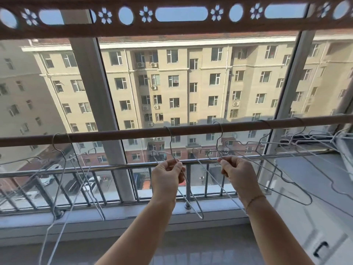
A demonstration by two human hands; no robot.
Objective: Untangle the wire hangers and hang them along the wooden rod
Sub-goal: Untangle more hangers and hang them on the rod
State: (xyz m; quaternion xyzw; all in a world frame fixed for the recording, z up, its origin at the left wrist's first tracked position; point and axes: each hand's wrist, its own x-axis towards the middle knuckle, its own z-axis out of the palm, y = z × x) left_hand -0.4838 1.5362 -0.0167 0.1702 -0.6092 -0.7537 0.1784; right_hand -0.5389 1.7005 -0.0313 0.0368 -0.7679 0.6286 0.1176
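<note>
Rod (137,133) with hooks on it | left hand (168,175) pinches middle hanger (170,142), 6 o'clock | right hand (236,174) pinches next hanger (222,131), 4 o'clock

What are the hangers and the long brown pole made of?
The hangers look like thin metal wire, pale grey, perhaps coated: they are slim and bent into hooks. The pole looks like wood, matte brown and round, though paint could hide another material.

Thin metal wire hangers (267,169), matt wooden rod (133,133)
</note>
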